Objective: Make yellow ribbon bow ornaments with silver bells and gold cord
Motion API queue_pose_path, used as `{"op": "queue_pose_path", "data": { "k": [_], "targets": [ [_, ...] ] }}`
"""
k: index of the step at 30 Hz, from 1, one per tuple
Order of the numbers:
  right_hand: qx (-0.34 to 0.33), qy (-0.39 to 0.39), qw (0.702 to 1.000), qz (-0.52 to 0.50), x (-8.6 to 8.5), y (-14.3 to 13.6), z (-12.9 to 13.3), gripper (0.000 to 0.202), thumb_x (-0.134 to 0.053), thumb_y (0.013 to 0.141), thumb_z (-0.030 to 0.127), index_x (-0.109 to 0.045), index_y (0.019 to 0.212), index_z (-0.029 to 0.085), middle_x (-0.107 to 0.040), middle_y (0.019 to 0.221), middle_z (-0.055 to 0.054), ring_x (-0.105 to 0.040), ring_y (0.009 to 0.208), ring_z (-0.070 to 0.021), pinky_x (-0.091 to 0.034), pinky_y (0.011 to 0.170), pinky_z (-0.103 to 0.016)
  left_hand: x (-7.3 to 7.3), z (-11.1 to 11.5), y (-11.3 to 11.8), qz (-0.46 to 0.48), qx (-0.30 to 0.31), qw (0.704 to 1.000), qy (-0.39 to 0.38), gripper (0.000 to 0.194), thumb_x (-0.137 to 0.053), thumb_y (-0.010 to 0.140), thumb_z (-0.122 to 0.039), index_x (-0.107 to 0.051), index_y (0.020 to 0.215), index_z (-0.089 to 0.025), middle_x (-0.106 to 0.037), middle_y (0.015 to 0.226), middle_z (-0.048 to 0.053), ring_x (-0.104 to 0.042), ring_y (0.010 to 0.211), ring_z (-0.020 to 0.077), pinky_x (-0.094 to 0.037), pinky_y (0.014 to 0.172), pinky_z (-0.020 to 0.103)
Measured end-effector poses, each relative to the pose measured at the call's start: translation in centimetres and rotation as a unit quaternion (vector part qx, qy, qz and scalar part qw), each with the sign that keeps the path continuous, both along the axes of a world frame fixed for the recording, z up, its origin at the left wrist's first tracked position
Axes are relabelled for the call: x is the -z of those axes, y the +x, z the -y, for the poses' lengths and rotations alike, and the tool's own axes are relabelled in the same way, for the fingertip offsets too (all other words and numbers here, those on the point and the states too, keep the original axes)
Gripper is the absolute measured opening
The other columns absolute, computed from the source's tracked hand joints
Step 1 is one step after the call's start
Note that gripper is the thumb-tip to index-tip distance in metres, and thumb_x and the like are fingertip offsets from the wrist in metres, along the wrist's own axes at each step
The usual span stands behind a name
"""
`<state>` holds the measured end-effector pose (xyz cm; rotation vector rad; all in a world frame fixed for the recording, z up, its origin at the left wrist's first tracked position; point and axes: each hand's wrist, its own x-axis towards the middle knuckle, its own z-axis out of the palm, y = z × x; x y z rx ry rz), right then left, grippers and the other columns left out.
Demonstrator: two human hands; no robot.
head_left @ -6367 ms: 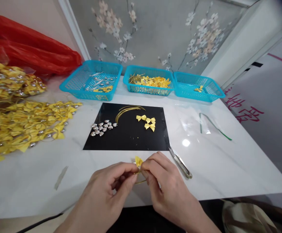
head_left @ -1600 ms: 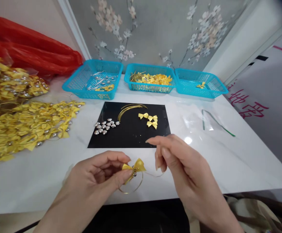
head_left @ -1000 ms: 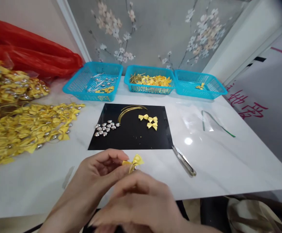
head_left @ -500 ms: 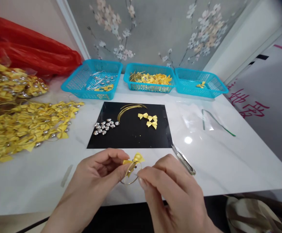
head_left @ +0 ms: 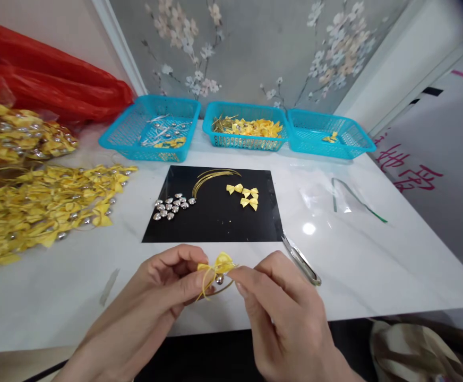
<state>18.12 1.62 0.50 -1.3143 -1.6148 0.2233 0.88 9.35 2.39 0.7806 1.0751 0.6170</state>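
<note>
Between thumb and fingers, my left hand (head_left: 176, 289) pinches a yellow ribbon bow (head_left: 223, 261). A gold cord (head_left: 224, 289) loops beneath the bow, and a silver bell-like bead (head_left: 219, 279) hangs at its middle. My right hand (head_left: 281, 302) closes its thumb and forefinger on the cord at the bow's right side; the exact pinch point is partly hidden. Just beyond both hands lies a black mat (head_left: 207, 228) bearing silver heart-shaped beads (head_left: 176, 208), curved gold cords (head_left: 211, 178) and three yellow bows (head_left: 249, 202).
Thread snips (head_left: 301, 260) lie right of the mat. Three blue baskets stand at the back: left (head_left: 123, 143), middle (head_left: 247, 144) and right (head_left: 335, 151). Finished-looking yellow bow pieces (head_left: 56, 207) are heaped at left, near red plastic (head_left: 48, 79). A clear bag (head_left: 315, 199) lies at right.
My right hand has drawn the cord up against the bow's right side. The bow has shifted slightly left, and the silver bead shows more clearly below it.
</note>
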Motion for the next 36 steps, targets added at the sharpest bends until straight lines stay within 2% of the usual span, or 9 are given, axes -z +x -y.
{"op": "queue_pose_path", "data": {
  "k": [6,14,25,32,36],
  "targets": [
    [-0.004,-0.006,1.000,-0.001,-0.03,-0.09,-0.05,0.036,-0.049,0.089,-0.003,-0.066,0.113,0.016,-0.047,0.079,-0.001,-0.045,0.066,-0.0162,-0.036,0.054,-0.031,-0.07,0.07,0.13,0.013,-0.002,1.000,-0.014,0.022,-0.097,0.064,-0.030,-0.078,0.074,-0.024,-0.075,0.071,-0.002,-0.064,0.068,0.0112,-0.052,0.061,0.014],
    [0.005,-0.013,1.000,-0.006,-0.18,-0.14,-0.03,0.035,-0.047,0.090,-0.003,-0.067,0.110,0.017,-0.046,0.078,-0.001,-0.044,0.064,-0.0166,-0.035,0.053,-0.031,0.23,-0.08,0.03,0.028,0.011,0.999,-0.031,0.019,-0.095,0.068,-0.028,-0.078,0.075,-0.024,-0.074,0.073,-0.003,-0.064,0.070,0.0105,-0.053,0.062,0.014],
    [0.001,0.000,1.000,-0.004,-0.14,0.02,-0.13,0.035,-0.049,0.088,-0.005,-0.066,0.110,0.015,-0.046,0.078,-0.001,-0.043,0.064,-0.0156,-0.036,0.053,-0.030,0.22,-0.35,0.25,0.016,0.001,0.999,-0.049,0.034,-0.102,0.052,-0.037,-0.077,0.071,-0.024,-0.070,0.069,-0.003,-0.059,0.066,0.0119,-0.053,0.060,0.017],
    [-0.007,0.019,0.999,0.026,-0.69,0.34,-0.49,0.030,-0.049,0.086,-0.005,-0.070,0.103,0.008,-0.048,0.073,-0.003,-0.044,0.061,-0.0155,-0.038,0.049,-0.029,0.17,-0.34,0.31,0.017,0.012,0.999,-0.045,0.031,-0.100,0.056,-0.037,-0.075,0.069,-0.023,-0.068,0.067,-0.003,-0.058,0.065,0.0118,-0.050,0.059,0.016],
    [-0.007,0.014,1.000,0.024,-0.55,0.36,-0.55,0.030,-0.049,0.087,-0.004,-0.071,0.102,0.009,-0.047,0.073,-0.002,-0.045,0.061,-0.0149,-0.039,0.048,-0.028,0.13,-0.39,0.53,0.029,0.011,0.998,-0.049,0.034,-0.102,0.053,-0.038,-0.076,0.069,-0.023,-0.068,0.066,-0.003,-0.058,0.064,0.0114,-0.051,0.058,0.016]
  ]
}}
